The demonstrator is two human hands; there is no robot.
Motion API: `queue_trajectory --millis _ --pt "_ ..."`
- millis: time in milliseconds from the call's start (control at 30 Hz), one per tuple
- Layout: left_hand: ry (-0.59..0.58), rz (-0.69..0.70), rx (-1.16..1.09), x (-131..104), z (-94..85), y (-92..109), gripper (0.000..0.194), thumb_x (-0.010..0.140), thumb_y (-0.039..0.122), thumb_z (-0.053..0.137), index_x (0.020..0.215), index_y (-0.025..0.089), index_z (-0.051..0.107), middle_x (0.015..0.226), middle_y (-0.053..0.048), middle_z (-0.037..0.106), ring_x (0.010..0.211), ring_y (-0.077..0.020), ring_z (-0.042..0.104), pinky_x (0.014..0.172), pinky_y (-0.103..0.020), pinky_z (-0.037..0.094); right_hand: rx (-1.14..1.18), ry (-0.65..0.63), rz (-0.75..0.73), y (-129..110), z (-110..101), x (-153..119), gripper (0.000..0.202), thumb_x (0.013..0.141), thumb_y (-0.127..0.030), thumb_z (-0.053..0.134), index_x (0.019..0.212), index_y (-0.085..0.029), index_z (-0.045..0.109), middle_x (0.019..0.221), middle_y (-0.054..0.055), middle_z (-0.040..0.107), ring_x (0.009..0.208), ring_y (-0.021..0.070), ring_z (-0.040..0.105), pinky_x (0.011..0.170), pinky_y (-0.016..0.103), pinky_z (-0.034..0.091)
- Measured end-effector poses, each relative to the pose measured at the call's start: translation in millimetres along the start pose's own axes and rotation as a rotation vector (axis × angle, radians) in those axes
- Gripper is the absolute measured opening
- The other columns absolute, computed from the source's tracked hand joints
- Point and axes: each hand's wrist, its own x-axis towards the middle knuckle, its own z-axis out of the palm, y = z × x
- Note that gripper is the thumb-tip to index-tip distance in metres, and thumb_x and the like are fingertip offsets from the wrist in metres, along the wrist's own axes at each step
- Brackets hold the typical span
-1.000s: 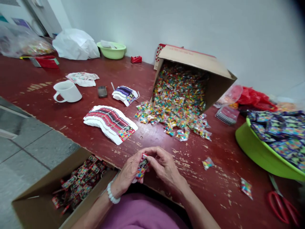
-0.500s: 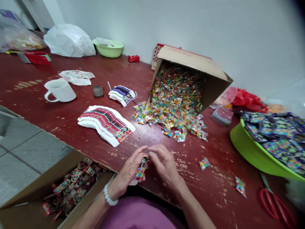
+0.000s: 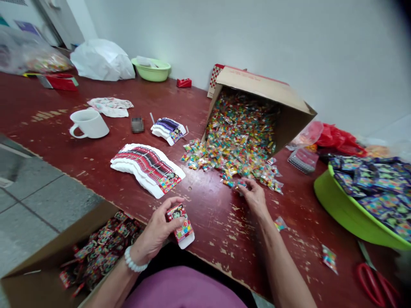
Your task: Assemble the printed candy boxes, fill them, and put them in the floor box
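Worn red table (image 3: 208,222), paint chipped. Tipped cardboard box (image 3: 266,85) spilling glossy candy packets (image 3: 237,145). Left hand (image 3: 157,229) grasps small printed carton (image 3: 180,222) at near edge. Right hand (image 3: 255,194) fingertips pinch a packet (image 3: 241,184) at the spill's edge.

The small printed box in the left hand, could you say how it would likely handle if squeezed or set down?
The small printed box looks like thin card with an open flap, so probably light and easily crushed. The left hand holds it; likely stable lying flat.

tipped box (image 3: 289,107) behind spilled packets (image 3: 237,167); mug (image 3: 89,124) far left — basin (image 3: 346,209) right
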Motion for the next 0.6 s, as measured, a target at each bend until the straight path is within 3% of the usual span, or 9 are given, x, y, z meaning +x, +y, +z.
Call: queue_trajectory --millis 100,300,400,600 --pt "0.010 -0.007 -0.026 1 -3.3 6 0.046 0.072 0.031 0.080 0.111 0.019 0.059 0.081 0.002 0.062 0.067 -0.0111 0.060 0.064 -0.022 0.052 0.207 -0.113 0.052 -15 8 -27 0.043 0.063 -0.052 0.074 0.089 -0.020 0.063 0.075 0.000 0.065 0.063 0.0162 0.058 0.063 0.030 0.049" --pt "0.030 -0.036 -0.045 3 -1.9 4 0.039 0.070 0.031 0.082 0.091 0.020 0.051 0.076 0.002 0.063 0.058 -0.0130 0.062 0.045 -0.021 0.052 0.537 -0.301 0.179 -46 30 -89 0.034 0.067 -0.046 0.080 0.075 -0.019 0.061 0.069 -0.001 0.061 0.062 0.0126 0.059 0.060 0.025 0.050" --pt "-0.003 -0.063 -0.139 -2 -1.2 -1 0.039 0.069 0.025 0.083 0.087 0.020 0.049 0.081 0.003 0.061 0.066 -0.0144 0.064 0.051 -0.026 0.057 0.666 -0.276 0.200 -49 41 -107 0.033 0.066 -0.042 0.084 0.072 -0.018 0.062 0.065 -0.002 0.060 0.058 0.0099 0.054 0.056 0.022 0.047" --pt "-0.132 -0.114 -0.236 -17 6.1 -15 0.049 0.064 0.017 0.085 0.104 0.020 0.055 0.097 -0.004 0.065 0.076 -0.0169 0.066 0.063 -0.030 0.058 0.437 -0.149 0.026 -42 56 -123 0.029 0.071 -0.040 0.081 0.069 -0.017 0.064 0.063 -0.003 0.061 0.058 0.0108 0.052 0.057 0.023 0.045"
